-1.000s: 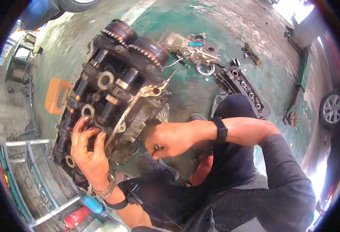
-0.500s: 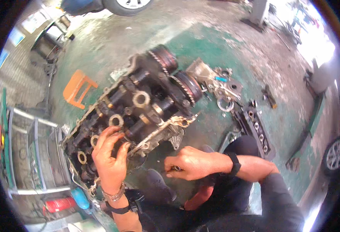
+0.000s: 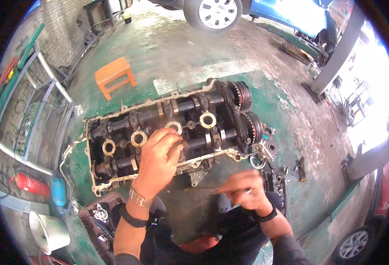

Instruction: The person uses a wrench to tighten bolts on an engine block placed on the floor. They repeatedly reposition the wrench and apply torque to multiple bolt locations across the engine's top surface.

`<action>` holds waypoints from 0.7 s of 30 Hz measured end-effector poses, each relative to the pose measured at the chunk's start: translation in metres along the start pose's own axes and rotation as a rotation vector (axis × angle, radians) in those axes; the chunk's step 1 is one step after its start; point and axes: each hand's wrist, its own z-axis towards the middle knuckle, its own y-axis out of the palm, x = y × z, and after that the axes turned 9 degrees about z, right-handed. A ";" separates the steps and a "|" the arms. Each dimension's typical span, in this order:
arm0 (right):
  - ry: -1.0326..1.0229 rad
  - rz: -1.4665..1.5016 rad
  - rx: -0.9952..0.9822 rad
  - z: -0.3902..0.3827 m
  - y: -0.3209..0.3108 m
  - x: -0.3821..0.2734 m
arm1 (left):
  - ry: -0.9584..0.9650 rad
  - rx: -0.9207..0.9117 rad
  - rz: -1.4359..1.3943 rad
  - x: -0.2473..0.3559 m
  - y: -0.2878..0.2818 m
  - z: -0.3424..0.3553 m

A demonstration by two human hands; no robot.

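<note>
A dark, oily engine cylinder head (image 3: 128, 121) with two camshafts lies in front of me, its two toothed cam wheels at the right end. Down its middle runs a row of pale round rings (image 3: 207, 120). My left hand (image 3: 159, 154) reaches over the near camshaft to the third ring from the left. Its fingers are curled with the thumb close by, and whatever lies between the tips is hidden. My right hand (image 3: 246, 190), slightly blurred, hovers apart from the cylinder head, near my knees. Its fingers are bent around a small shiny metal piece, too small to name.
An orange stool (image 3: 113, 75) stands beyond the cylinder head. Loose metal engine parts (image 3: 265, 152) lie on the floor at right. At left are a metal rack (image 3: 48, 75), a red fire extinguisher (image 3: 31, 184), a blue bottle (image 3: 58, 191) and a white bucket (image 3: 48, 232).
My view has swung, so the cylinder head now lies nearly level across it. The left hand stays by the third ring. The right hand has turned, its fingers now less tightly closed.
</note>
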 end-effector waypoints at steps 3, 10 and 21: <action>-0.054 0.288 0.504 0.003 -0.005 -0.001 | -0.042 -0.020 0.009 0.000 0.003 0.000; -0.048 0.518 0.744 0.039 -0.029 -0.013 | 0.009 0.049 0.012 0.005 0.022 0.007; 0.115 0.115 0.623 0.064 -0.028 -0.021 | 0.099 -0.002 0.025 0.007 0.033 0.004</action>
